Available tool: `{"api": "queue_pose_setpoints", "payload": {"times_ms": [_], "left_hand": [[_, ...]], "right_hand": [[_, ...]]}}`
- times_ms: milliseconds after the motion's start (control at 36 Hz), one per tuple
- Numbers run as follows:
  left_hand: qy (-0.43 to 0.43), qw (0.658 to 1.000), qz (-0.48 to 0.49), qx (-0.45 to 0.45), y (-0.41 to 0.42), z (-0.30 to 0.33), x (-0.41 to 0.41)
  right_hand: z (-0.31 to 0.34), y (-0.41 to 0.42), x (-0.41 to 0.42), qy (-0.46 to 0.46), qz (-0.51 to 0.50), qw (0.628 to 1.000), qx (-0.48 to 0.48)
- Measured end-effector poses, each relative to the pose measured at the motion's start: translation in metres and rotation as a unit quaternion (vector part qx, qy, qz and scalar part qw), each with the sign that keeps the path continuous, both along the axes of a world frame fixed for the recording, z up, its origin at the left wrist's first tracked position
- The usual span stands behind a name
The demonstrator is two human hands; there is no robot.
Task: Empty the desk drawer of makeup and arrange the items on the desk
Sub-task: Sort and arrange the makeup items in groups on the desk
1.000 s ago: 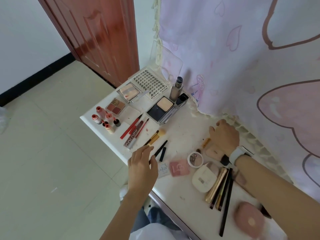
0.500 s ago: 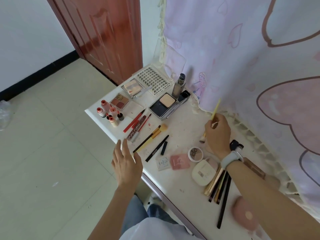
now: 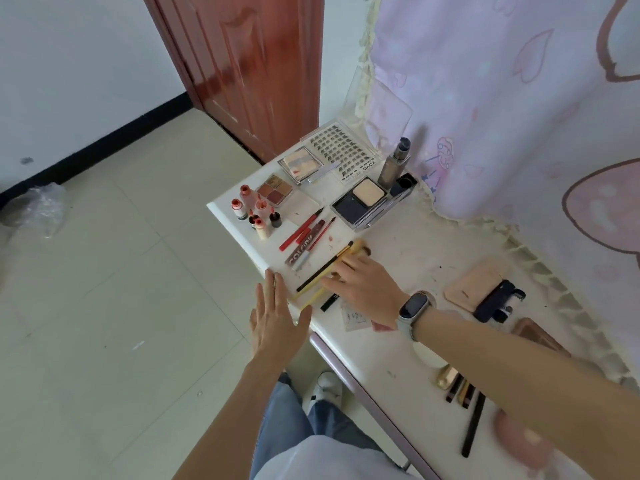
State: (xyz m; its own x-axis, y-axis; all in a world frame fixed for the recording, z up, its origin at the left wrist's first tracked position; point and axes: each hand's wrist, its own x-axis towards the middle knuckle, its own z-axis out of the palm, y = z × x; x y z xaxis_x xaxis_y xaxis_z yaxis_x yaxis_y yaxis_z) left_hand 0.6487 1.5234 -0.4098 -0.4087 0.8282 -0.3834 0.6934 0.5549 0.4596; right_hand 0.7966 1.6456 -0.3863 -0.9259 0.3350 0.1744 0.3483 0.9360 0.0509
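Placement is what I read here: half a second ago my right hand (image 3: 367, 289) was up by the pink curtain (image 3: 502, 98) with a slim yellow-handled brush pinched upright in it; now it has come across to the front left of the white counter (image 3: 408, 258) and lies low over the row of brushes. The yellow-handled brush (image 3: 313, 296) lies flat under its fingers, just beside the black-and-gold brush with the tan bristle head (image 3: 341, 256). The fingers are stretched forward and only lightly bent, touching the handle; whether they still pinch it or have let go I cannot tell. The left hand (image 3: 277, 320) has drifted up to the counter's front edge, fingers straight and spread, holding nothing, as if squaring the handle ends.

So one more tool has joined the sorted group by the red lip pencils (image 3: 303, 228) and the small pink-capped bottles (image 3: 254, 211). The beige flat case (image 3: 472, 284) and the dark navy clip-like piece (image 3: 497, 299), which that hand had covered, now show near the curtain fringe, unsorted. Beyond my right forearm the gold and black pens (image 3: 457, 386) also lie loosely bunched. I judge the arranging well along but unfinished; the drawer itself is out of view, so I cannot say whether it is empty.
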Motion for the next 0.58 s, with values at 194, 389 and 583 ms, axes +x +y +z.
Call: {"api": "queue_pose_setpoints", "payload": {"times_ms": [194,389,583], "left_hand": [[-0.016,1.0,-0.009,0.003,-0.003,0.0,-0.004],[-0.018,1.0,-0.011,0.001,-0.001,0.004,-0.005],[-0.024,0.997,-0.028,0.064,-0.024,0.026,0.021]], "right_hand": [[0.009,-0.007,-0.002,-0.008,-0.015,0.999,-0.046],[0.026,-0.025,0.037,0.024,-0.202,0.973,-0.112],[0.023,-0.08,0.088,0.136,-0.347,0.921,-0.115]]}}
